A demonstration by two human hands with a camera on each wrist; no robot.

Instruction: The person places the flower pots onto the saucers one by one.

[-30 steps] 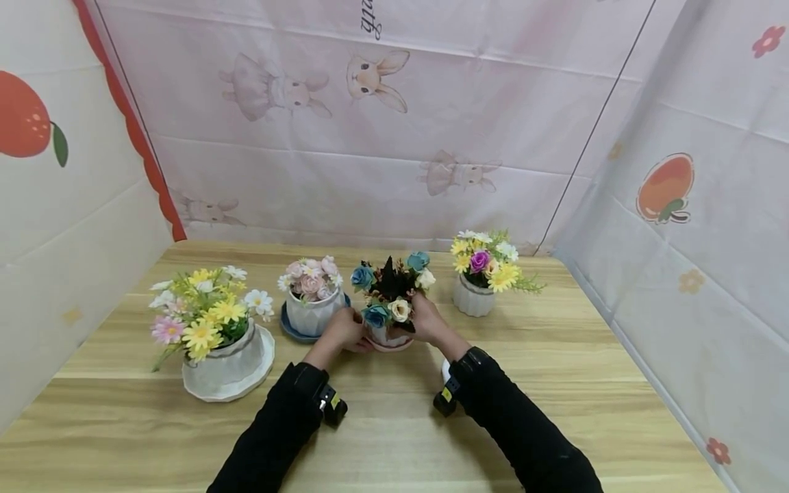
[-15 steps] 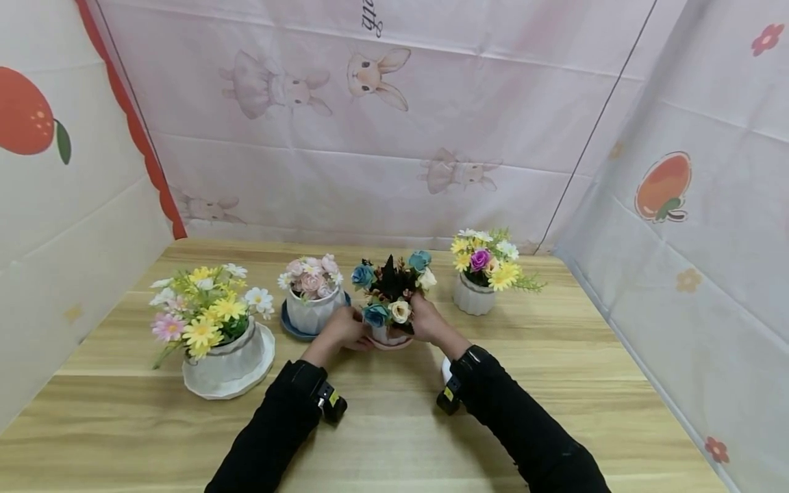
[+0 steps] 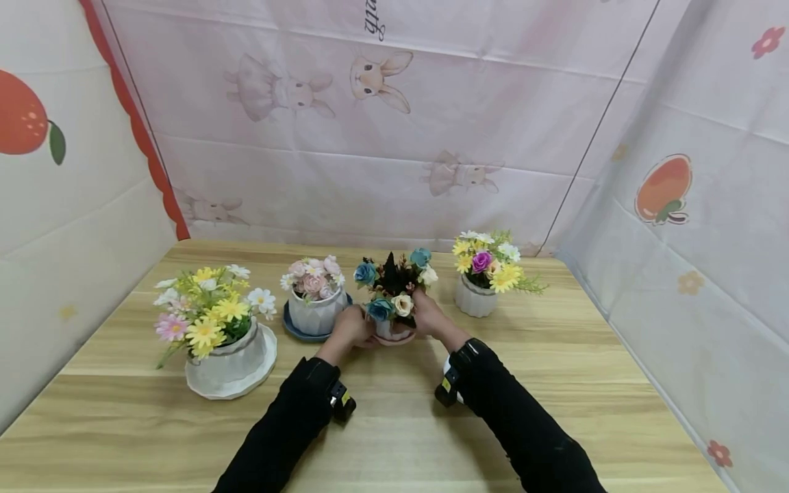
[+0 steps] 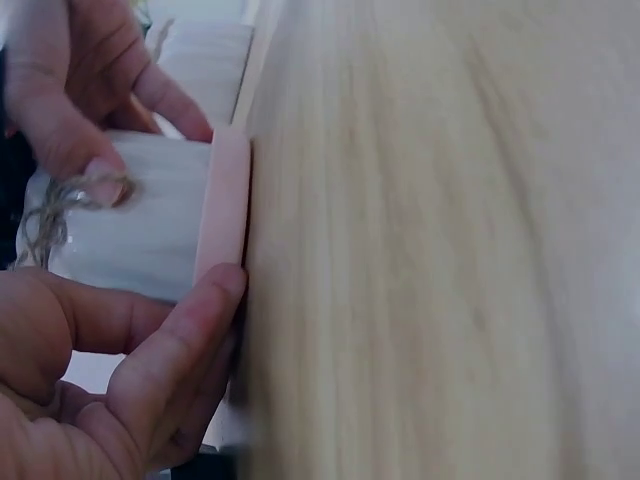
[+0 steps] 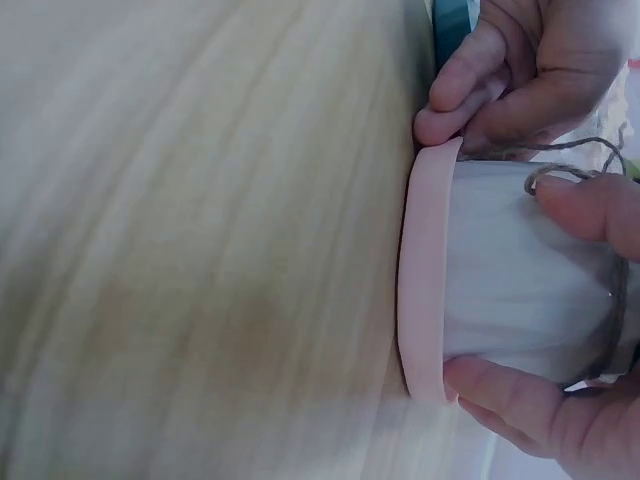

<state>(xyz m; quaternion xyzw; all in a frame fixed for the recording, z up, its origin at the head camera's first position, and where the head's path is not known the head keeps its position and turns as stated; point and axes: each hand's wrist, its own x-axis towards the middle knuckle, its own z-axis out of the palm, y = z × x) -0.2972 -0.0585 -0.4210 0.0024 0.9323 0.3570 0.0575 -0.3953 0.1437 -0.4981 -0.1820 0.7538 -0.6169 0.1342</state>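
Observation:
In the head view a white flowerpot [image 3: 393, 331] with blue and cream flowers [image 3: 391, 291] stands upright on a pink saucer [image 3: 401, 341] at the table's middle. My right hand [image 3: 428, 317] grips the pot around its side. In the right wrist view its thumb lies by the twine [image 5: 560, 172] and its fingers reach the saucer's rim. My left hand [image 3: 353, 325] holds the saucer's left edge, fingertips at the rim in the left wrist view. The saucer sits on or just at the tabletop; a small gap cannot be ruled out.
Pink flowers in a white pot [image 3: 308, 316] stand on a blue saucer [image 3: 301, 333] close to the left hand. Farther left, a daisy pot [image 3: 228, 363] sits on a white plate [image 3: 266, 359]. Another flowerpot [image 3: 474, 300] stands back right. My right wrist partly hides a white object [image 3: 446, 365].
My left wrist has shifted slightly right and forward, its hand still at the saucer. The pot and saucer have moved very little. The right hand keeps its grip.

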